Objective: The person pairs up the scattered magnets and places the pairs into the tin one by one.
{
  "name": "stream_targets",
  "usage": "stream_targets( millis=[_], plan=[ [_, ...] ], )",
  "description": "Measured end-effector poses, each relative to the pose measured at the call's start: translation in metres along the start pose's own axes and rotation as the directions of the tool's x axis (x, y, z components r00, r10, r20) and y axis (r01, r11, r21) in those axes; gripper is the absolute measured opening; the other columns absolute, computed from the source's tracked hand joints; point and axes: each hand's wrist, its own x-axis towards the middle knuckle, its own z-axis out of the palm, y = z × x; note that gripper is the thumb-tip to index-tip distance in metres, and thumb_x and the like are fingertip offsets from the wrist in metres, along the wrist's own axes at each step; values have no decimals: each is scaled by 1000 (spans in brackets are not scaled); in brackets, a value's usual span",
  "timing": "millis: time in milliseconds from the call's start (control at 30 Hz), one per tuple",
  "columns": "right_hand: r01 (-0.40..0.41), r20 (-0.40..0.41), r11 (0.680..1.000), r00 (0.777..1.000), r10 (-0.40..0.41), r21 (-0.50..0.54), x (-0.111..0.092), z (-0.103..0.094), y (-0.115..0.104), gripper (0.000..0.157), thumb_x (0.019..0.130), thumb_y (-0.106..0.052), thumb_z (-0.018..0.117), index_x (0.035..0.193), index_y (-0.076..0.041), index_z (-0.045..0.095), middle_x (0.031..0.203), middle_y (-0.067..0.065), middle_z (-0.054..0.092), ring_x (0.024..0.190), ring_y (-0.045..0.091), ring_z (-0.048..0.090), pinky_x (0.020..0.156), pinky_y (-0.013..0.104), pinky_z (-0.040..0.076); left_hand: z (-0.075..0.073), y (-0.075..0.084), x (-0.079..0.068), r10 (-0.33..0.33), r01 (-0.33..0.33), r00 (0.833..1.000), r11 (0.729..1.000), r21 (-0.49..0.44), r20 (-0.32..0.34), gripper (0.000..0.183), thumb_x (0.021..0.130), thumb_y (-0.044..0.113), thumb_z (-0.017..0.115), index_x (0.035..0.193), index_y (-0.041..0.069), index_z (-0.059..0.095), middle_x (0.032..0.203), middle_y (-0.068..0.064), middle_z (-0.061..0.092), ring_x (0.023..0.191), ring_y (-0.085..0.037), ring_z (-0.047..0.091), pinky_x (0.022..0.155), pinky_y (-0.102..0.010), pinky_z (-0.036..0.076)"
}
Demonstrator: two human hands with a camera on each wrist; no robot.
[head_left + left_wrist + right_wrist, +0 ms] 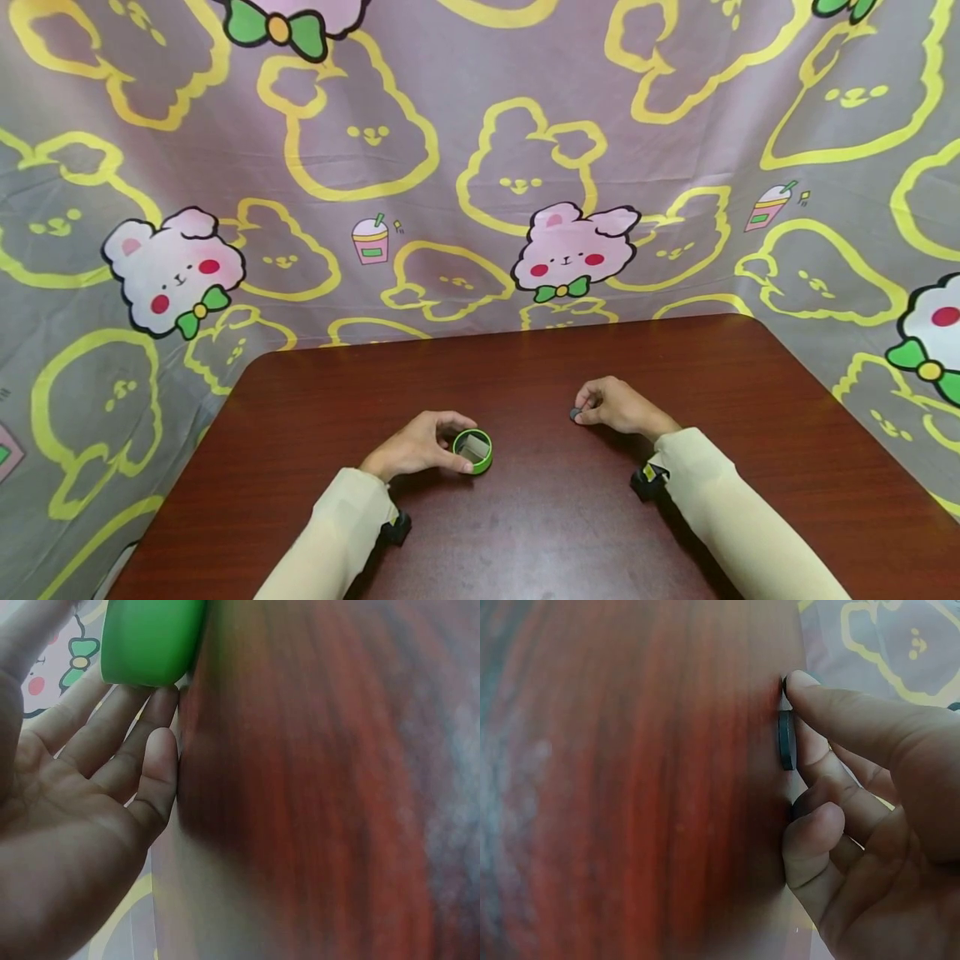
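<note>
On the dark red-brown wood-grained table [450, 375], the left hand [420, 446] reaches inward from a beige sleeve [354, 508], thumb and forefinger clasped round a bright-green, open-topped round container [150, 641], its other fingers slightly bent below. Farther forward and rightward, the right hand [621, 408] arches with wrist bent, thumb and forefinger pinching a small dark-grey round disc [574, 414]; a second thin dark disc [787, 740] lies flat beneath its curled fingers.

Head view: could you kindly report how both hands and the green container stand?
Left hand gripping green container. Right hand at small dark disc. No obstruction visible between them.
</note>
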Motion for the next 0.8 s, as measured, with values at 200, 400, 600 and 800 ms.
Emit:
stream_targets(
  millis=[200, 400, 600, 800],
  plan=[
    [6, 12, 1000, 1000, -5, -10, 0, 0, 0, 12, 78, -8, 74, 88, -6, 68, 76, -2, 64, 72, 13, 55, 65, 29, 45, 0, 1, 0, 3, -3, 1000, 1000, -12, -2, 54, 70, 6, 81, 118, 0, 58, 108, -13, 63, 102, -27, 56, 83, -42, 46],
    [2, 20, 999, 1000, -1, -43, 0, -2, 1, 7, 83, -14, 71, 88, -10, 69, 83, -3, 67, 76, 14, 53, 68, 31, 43, 0, 16, -5, 0, 0, 1000, 1000, -22, 7, 53, 71, 3, 79, 118, -5, 57, 109, -20, 61, 103, -36, 54, 85, -51, 43],
    [-7, 27, 998, 1000, 8, -59, -1, -3, 1, 6, 83, -13, 70, 88, -10, 70, 83, -3, 67, 76, 13, 53, 67, 31, 43, 0, 30, -10, -1, 2, 1000, 1000, -26, 14, 52, 71, 3, 79, 117, -7, 56, 108, -22, 61, 103, -37, 54, 85, -51, 43],
    [-19, 24, 997, 1000, 21, -72, -2, -3, -1, 6, 82, -6, 68, 88, -8, 69, 77, -3, 65, 70, 12, 53, 63, 29, 43, 0, 29, -10, -8, 8, 1000, 1000, -23, 9, 52, 71, 4, 79, 118, -6, 57, 109, -20, 61, 103, -36, 54, 85, -47, 44]
  ],
)
